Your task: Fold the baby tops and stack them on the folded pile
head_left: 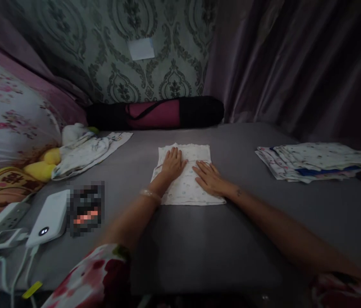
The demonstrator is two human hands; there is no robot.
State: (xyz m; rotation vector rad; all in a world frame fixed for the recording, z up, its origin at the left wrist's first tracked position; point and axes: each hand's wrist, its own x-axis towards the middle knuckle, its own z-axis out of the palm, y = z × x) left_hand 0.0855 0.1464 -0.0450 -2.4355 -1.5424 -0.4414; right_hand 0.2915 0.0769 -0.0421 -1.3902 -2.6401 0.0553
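Note:
A white cloth [183,188] with a small faint print lies folded on the grey sheet in front of me, its layers making a rough rectangle. My left hand [173,164] rests flat on its upper left part, fingers pointing away from me. My right hand [210,177] presses flat on its right side, fingers spread and angled toward the left. Neither hand grips anything. The cloth parts under both palms are hidden.
At the right is a stack of folded printed cloths [324,156]. A crumpled printed cloth [84,154] and yellow plush toy [41,169] lie left. Nearer are a white power bank [50,218] and a power strip [4,220]. A black-and-pink bag [154,114] lies along the wall.

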